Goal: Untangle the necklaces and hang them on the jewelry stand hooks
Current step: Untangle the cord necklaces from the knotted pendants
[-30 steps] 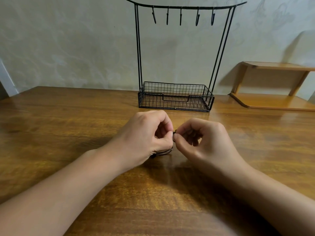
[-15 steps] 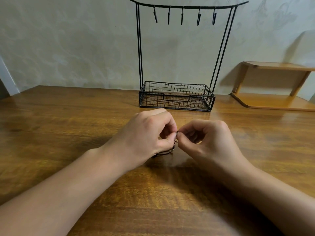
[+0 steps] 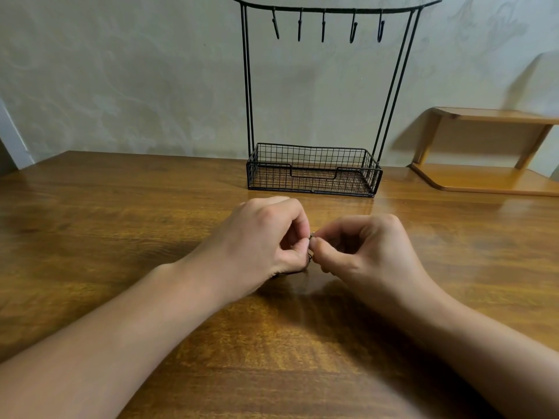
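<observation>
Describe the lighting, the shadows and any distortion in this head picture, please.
Head view: soft light throws shadows of the jewelry stand and the wooden shelf onto the wall; the glossy wooden table shows glare under the hands; the wide lens tilts the stand's posts; the thin necklace is hard to see.

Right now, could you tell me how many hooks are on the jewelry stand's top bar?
5, all bare, in a row under the top bar: hooks, left to right. None seems hidden.
</observation>
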